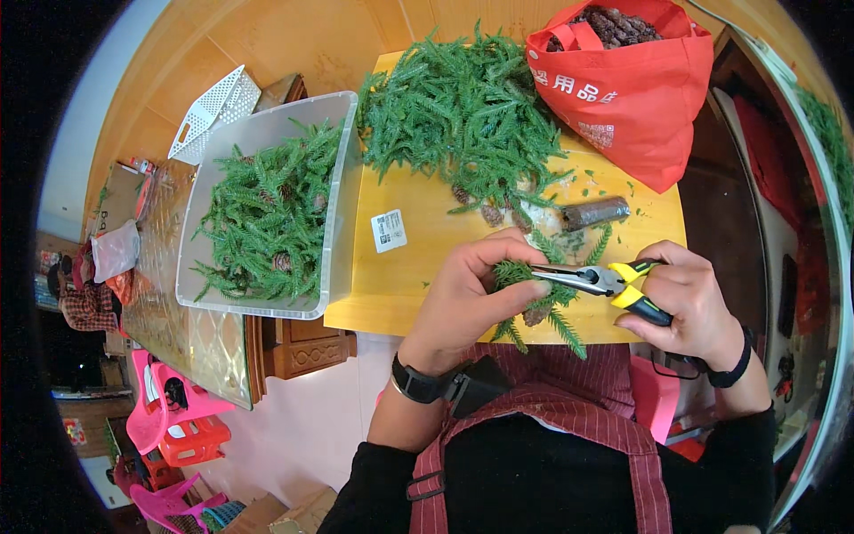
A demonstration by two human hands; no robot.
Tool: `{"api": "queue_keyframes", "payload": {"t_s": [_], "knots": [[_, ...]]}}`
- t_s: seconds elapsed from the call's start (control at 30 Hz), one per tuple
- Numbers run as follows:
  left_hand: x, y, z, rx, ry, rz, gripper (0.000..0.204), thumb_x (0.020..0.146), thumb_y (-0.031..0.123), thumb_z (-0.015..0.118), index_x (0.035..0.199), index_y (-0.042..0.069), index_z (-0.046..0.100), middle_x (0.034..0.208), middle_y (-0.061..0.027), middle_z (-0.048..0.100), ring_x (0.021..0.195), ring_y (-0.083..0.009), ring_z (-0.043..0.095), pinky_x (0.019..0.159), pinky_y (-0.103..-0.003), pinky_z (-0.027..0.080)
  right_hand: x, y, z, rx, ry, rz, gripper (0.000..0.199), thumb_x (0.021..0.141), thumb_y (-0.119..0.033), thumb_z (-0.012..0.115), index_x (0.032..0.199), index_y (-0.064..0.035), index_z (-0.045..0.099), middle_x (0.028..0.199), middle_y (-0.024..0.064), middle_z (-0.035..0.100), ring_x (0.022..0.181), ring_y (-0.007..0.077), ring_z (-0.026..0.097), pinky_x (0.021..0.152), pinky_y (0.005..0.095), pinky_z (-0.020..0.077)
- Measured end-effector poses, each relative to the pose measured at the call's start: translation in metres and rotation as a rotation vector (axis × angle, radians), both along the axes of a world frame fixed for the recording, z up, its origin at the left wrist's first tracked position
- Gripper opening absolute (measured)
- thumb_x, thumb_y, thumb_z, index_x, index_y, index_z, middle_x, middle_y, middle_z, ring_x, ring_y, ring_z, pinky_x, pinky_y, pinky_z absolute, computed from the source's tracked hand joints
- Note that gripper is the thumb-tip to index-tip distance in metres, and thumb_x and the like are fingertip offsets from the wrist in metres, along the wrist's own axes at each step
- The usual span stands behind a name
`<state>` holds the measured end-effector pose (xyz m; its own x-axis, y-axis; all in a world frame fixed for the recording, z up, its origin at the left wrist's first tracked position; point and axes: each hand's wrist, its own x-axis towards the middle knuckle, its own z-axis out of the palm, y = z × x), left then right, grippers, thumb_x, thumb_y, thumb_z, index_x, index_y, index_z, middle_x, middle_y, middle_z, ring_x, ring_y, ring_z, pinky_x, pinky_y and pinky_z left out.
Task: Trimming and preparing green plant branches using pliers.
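Note:
My left hand (470,298) pinches a green artificial pine sprig (567,331) at the near edge of the yellow table. A brown pine cone (536,315) hangs on the sprig, just below my thumb. In my right hand (692,294) are needle-nose pliers (608,281) with yellow and black handles, gripped around the handles. Their jaws point left and reach the sprig beside my left thumb. Whether the jaws clasp a wire or stem is too small to tell. Beyond my hands lies a large heap of green sprigs (463,111), with a few cones at its near side.
A clear plastic bin (342,214) of sprigs with cones stands left of the heap. A red bag (632,125) full of pine cones is at the back right. A dark roll (596,212) and a white label (389,230) lie on the yellow table (382,285). Behind the bin sits a white basket (212,111).

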<state>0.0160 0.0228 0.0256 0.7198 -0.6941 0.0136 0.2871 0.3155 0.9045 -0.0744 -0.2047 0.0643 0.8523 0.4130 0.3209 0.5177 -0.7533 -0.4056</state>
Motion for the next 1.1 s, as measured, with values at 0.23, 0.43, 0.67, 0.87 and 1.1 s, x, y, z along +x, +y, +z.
{"api": "queue_keyframes", "payload": {"t_s": [0.23,0.43,0.67,0.87,1.1], "knots": [[0.0,0.001,-0.004,0.043,-0.051,0.016,0.016,0.069,-0.006,0.062,0.084,-0.001,0.06,0.081,-0.0029,0.05,0.077,-0.0118,0.048,0.071,-0.023,0.037,-0.001,0.001,-0.005,-0.013,-0.004,-0.031,0.024,0.065,-0.02,0.075,0.067,-0.0023,0.057,0.062,0.008,0.056,0.071,0.0297,0.057,0.063,0.0343,0.0488],[-0.007,-0.003,0.008,0.123,-0.285,0.206,0.018,0.067,-0.007,0.064,0.084,-0.001,0.06,0.082,-0.0041,0.051,0.075,-0.0118,0.05,0.067,-0.022,0.041,-0.001,-0.01,-0.01,0.25,0.211,0.033,0.029,0.069,-0.025,0.072,0.069,-0.0004,0.058,0.061,0.0105,0.054,0.069,0.0334,0.056,0.077,0.0386,0.0457],[-0.005,-0.004,-0.004,0.157,-0.532,0.324,0.02,0.069,-0.006,0.066,0.086,-0.001,0.058,0.084,-0.0048,0.052,0.077,-0.011,0.052,0.068,-0.022,0.043,-0.014,-0.012,-0.014,0.221,0.247,-0.117,0.041,0.073,-0.039,0.063,0.082,0.0001,0.064,0.072,0.011,0.061,0.085,0.0326,0.057,0.078,0.0382,0.0438],[-0.007,-0.005,0.0,0.041,-0.247,0.271,0.02,0.074,-0.003,0.065,0.093,0.0,0.059,0.087,-0.0025,0.054,0.079,-0.0079,0.051,0.067,-0.021,0.042,-0.018,-0.013,-0.015,0.169,0.09,-0.139,0.038,0.071,-0.037,0.064,0.082,-0.0002,0.064,0.073,0.0105,0.061,0.086,0.0323,0.056,0.077,0.0385,0.0439],[-0.008,-0.005,-0.001,-0.017,-0.125,0.186,0.017,0.078,-0.002,0.062,0.095,0.001,0.058,0.091,-0.0028,0.056,0.084,-0.0071,0.052,0.072,-0.021,0.044,-0.021,-0.006,-0.013,0.117,0.038,-0.167,0.037,0.071,-0.036,0.065,0.078,-0.0002,0.063,0.066,0.0111,0.056,0.082,0.0334,0.056,0.073,0.0386,0.0451]]}}
